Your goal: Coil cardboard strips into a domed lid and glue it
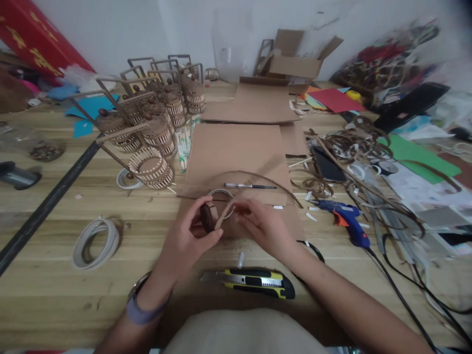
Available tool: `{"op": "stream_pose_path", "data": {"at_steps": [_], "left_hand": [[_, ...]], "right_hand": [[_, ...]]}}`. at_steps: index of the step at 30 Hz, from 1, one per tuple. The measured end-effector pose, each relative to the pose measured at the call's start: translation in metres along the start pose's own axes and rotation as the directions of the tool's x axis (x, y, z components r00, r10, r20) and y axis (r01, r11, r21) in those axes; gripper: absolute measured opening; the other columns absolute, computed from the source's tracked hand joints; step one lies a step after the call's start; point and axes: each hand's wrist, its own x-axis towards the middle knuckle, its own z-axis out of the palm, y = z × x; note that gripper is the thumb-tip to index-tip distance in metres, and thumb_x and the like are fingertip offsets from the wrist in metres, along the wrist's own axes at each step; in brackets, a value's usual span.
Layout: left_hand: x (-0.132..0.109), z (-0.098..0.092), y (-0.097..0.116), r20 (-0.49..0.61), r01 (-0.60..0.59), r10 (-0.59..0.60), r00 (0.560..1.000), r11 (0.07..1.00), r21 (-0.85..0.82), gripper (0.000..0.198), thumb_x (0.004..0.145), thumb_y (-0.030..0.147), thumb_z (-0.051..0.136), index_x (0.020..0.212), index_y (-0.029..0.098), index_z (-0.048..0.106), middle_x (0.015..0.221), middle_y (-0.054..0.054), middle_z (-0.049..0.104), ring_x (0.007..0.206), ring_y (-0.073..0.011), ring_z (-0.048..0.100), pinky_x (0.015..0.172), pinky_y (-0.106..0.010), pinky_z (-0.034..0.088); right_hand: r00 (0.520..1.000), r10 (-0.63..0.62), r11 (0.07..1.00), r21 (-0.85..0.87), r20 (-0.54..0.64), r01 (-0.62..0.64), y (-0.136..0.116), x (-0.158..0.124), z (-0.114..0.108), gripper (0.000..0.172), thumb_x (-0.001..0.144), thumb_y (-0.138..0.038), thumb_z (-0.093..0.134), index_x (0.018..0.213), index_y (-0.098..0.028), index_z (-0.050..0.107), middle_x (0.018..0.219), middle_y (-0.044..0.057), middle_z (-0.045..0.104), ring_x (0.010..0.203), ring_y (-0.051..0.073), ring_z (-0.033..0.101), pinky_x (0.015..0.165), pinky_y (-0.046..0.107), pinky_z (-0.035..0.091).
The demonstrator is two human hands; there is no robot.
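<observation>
Around a small round dark brown piece (209, 216) my left hand (184, 236) is closed, its thumb and fingers on the rim. A tan strip (225, 212) curves up from this piece to my right hand (258, 223), whose fingers pinch its upper part; motion blurs the fingertips. Just behind my hands a pale ring of strip (223, 192) lies on the cardboard (239, 152), partly hidden. A pen (250, 186) and a long notched brown strip (265, 178) rest beyond it. A yellow and black utility knife (254, 281) with its blade out lies in front of me.
Several small slatted baskets (151, 169) with tall handles stand at the back left. A tape roll (96, 243) lies at left. On the right are a blue glue gun (346, 216) with a cord, a phone (327, 163) and tangled brown strips (342, 140). An open carton (293, 64) stands behind.
</observation>
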Motion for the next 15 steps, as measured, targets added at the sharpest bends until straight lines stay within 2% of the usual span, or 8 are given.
{"op": "stream_pose_path", "data": {"at_steps": [3,5,7,10,12,15], "left_hand": [[0.001,-0.008,0.000,-0.030,0.024,-0.024,0.999,1.000,-0.005,0.060,0.076,0.028,0.072,0.132,0.022,0.049,0.099,-0.003,0.069,0.090,-0.0198,0.070,0.084,-0.036,0.059],[0.001,-0.010,0.000,-0.015,0.017,-0.016,1.000,1.000,0.025,0.059,0.076,0.028,0.071,0.131,0.022,0.050,0.102,-0.004,0.068,0.091,-0.0201,0.069,0.082,-0.036,0.060],[-0.001,-0.011,0.000,0.036,-0.050,0.047,0.998,0.994,0.101,0.056,0.075,0.027,0.070,0.128,0.022,0.053,0.118,-0.008,0.064,0.099,-0.0230,0.068,0.082,-0.038,0.060],[-0.003,-0.014,0.001,0.149,-0.204,0.166,0.975,0.934,0.294,0.052,0.072,0.025,0.071,0.123,0.022,0.059,0.143,-0.013,0.048,0.123,-0.0317,0.057,0.096,-0.045,0.054],[-0.004,-0.015,0.002,0.238,-0.250,0.162,0.958,0.879,0.406,0.055,0.070,0.025,0.072,0.123,0.021,0.060,0.151,-0.014,0.041,0.133,-0.0352,0.048,0.104,-0.049,0.047],[-0.005,-0.014,0.004,0.380,-0.273,0.079,0.922,0.827,0.491,0.058,0.067,0.025,0.073,0.124,0.022,0.060,0.152,-0.013,0.041,0.134,-0.0354,0.048,0.107,-0.050,0.045]], "right_hand": [[0.995,-0.019,0.941,-0.334,0.098,0.050,0.009,0.009,0.002,0.021,0.089,-0.015,0.059,0.108,-0.014,0.067,0.112,0.017,0.067,0.106,0.031,0.060,0.089,0.049,0.051],[0.982,-0.041,0.903,-0.414,0.186,0.117,0.012,0.014,0.011,0.022,0.087,-0.018,0.064,0.108,-0.016,0.069,0.121,0.018,0.063,0.111,0.034,0.055,0.091,0.053,0.048],[0.970,-0.078,0.891,-0.419,0.231,0.172,0.014,0.018,0.023,0.026,0.086,-0.023,0.067,0.111,-0.019,0.069,0.126,0.017,0.061,0.118,0.035,0.051,0.095,0.055,0.045],[0.966,-0.103,0.895,-0.401,0.239,0.194,0.018,0.023,0.037,0.026,0.088,-0.025,0.065,0.113,-0.022,0.070,0.126,0.016,0.062,0.124,0.035,0.047,0.099,0.056,0.041],[0.968,-0.114,0.900,-0.391,0.223,0.196,0.021,0.025,0.036,0.021,0.088,-0.024,0.063,0.107,-0.023,0.071,0.126,0.014,0.062,0.125,0.034,0.046,0.100,0.056,0.039],[0.963,-0.207,0.906,-0.336,0.173,0.256,0.021,0.024,0.020,0.016,0.090,-0.019,0.058,0.098,-0.023,0.072,0.128,0.013,0.060,0.129,0.033,0.043,0.103,0.055,0.039]]}}
